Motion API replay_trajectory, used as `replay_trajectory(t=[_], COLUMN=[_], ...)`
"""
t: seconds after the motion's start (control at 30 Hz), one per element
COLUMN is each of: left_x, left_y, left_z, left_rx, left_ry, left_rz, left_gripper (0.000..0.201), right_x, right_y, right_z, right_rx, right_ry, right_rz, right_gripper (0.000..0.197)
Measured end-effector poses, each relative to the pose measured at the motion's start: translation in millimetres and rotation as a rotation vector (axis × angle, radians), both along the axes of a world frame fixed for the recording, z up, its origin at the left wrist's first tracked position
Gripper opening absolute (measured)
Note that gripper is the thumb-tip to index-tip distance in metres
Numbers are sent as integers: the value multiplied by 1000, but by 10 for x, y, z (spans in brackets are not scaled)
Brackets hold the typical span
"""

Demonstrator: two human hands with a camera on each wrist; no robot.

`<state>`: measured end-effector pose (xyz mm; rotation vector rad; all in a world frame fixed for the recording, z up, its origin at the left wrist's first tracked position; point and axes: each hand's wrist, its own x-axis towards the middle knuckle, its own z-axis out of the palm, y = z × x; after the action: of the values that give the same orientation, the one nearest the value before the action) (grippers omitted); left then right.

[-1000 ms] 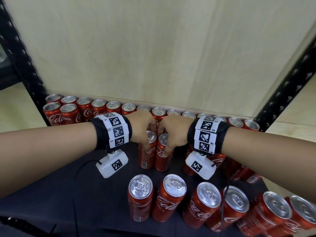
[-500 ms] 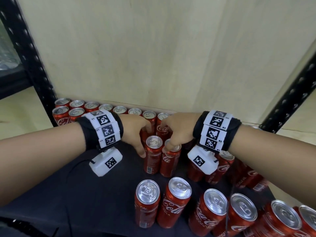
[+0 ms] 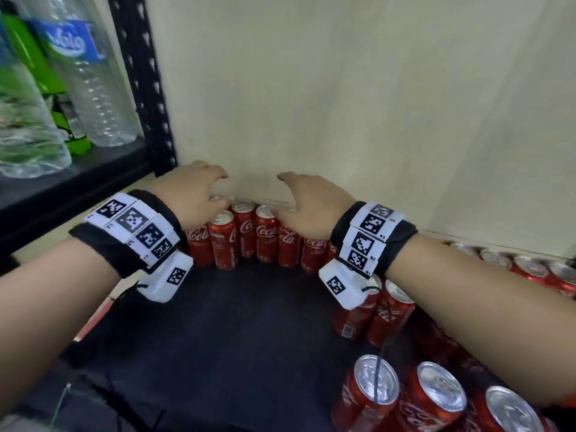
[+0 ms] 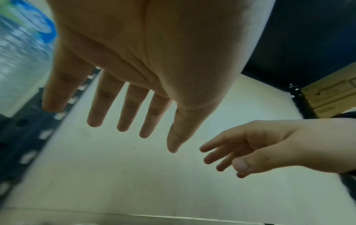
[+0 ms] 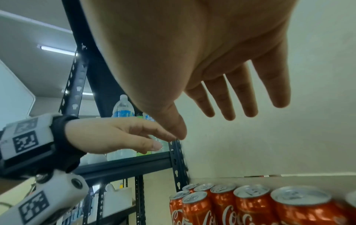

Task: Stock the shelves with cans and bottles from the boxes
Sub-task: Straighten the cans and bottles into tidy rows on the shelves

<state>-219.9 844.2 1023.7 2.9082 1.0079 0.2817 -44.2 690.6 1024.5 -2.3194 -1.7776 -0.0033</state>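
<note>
Both hands hover palm-down above the back row of Coca-Cola cans (image 3: 246,236), fingers spread and loose; neither grips anything. The left hand (image 3: 194,190) sits over the row's left end, the right hand (image 3: 311,207) over its right end, with a gap between the two thumbs. In the wrist views both palms are bare and the fingers straight. The back row stands upright below and just beyond the fingertips, against the pale rear wall (image 3: 343,104). More cans stand under the right forearm (image 3: 383,310) and nearer the body on that side (image 3: 374,397), on the dark shelf mat (image 3: 233,338). Water bottles (image 3: 90,82) occupy the neighbouring bay, beyond the black upright (image 3: 143,85) left of the left hand.

Handling, as judged: the slim cans look unopened, so likely moderately heavy and rigid; the smooth painted walls may slip and can dent. Their tall, narrow form would tip readily if nudged near the top. Best grasp: fingers and thumb wrapped round the mid-body, or fingertips round the top rim.
</note>
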Motion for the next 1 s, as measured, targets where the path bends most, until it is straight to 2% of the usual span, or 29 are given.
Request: replay_trajectory(t=[0.13, 0.27, 0.4, 0.47, 0.53, 0.63, 0.73, 0.9, 1.0], left_x=[-249, -322, -318, -296, -262, -162, -102, -143, -159], left_y=[305, 508, 641, 681, 739, 1008, 1092, 874, 881], left_z=[-125, -389, -631, -714, -794, -1063, -1204, -1052, -1055], left_rx=[-7, -73, -159, -187, -211, -264, -289, -265, -286], left_ry=[-9, -6, -38, -45, -69, -85, -140, -194, -161], left_rz=[123, 163, 174, 164, 138, 133, 124, 131, 109], left_gripper=[65, 56, 49, 51, 56, 47, 65, 78, 72], right_x=[-219, -434, -617, -678, -716, -736, -753, -791, -820], right_y=[368, 711, 995, 1105, 1172, 1222, 1241, 1281, 1295], right_z=[-154, -332, -539, -647, -741, -857, -917, -910, -923], right_rx=[5, -9, 7, 14, 7, 6, 7, -23, -49], right_ry=[-9, 6, 29, 34, 29, 54, 46, -16, -41], right_rz=[-6, -23, -30, -43, -76, -108, -136, -157, -158], right_gripper=[69, 66, 49, 45, 50, 54, 56, 68, 74])
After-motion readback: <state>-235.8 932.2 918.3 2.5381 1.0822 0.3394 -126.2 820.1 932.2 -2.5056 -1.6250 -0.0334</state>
